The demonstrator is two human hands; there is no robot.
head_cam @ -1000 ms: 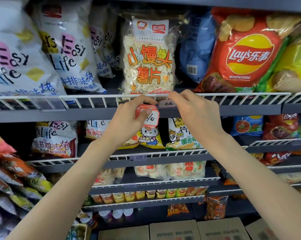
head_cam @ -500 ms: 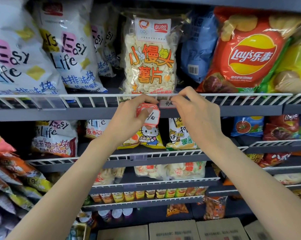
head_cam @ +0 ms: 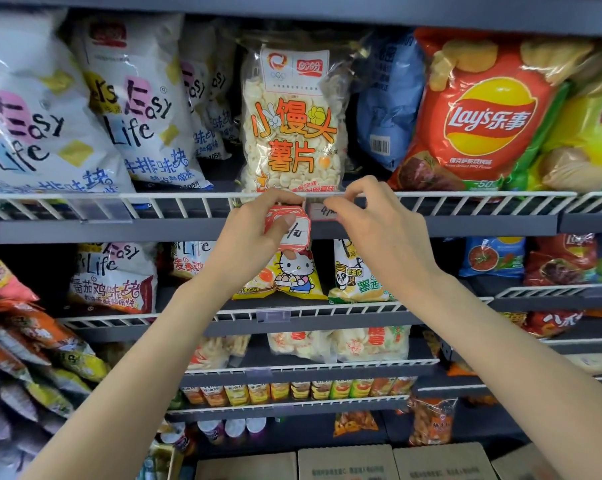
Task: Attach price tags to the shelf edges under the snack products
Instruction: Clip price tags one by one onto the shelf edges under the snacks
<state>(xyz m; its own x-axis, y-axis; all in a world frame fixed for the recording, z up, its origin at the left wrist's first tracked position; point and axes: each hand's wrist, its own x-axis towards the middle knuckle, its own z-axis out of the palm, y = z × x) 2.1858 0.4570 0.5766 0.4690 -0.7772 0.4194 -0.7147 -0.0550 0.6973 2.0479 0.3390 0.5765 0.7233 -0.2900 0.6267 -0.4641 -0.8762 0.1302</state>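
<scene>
Now price tag [head_cam: 324,212] between right-hand fingers [head_cam: 334,204].

Red-and-white price tags [head_cam: 287,226], white wire shelf edge [head_cam: 154,195]

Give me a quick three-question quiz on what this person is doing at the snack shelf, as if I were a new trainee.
1. True or false: the left hand holds a small stack of red and white price tags.
2. Which product stands directly above the tag that the right hand is fitting at the shelf edge?
A. the red Lay's bag
B. the clear bag of pale chips with orange characters
C. an Easy Life bag
3. Fill in: lower down, the clear tag holder on the second shelf rail looks ____.

Key
1. True.
2. B, the clear bag.
3. Empty; no written tag shows in it.
</scene>
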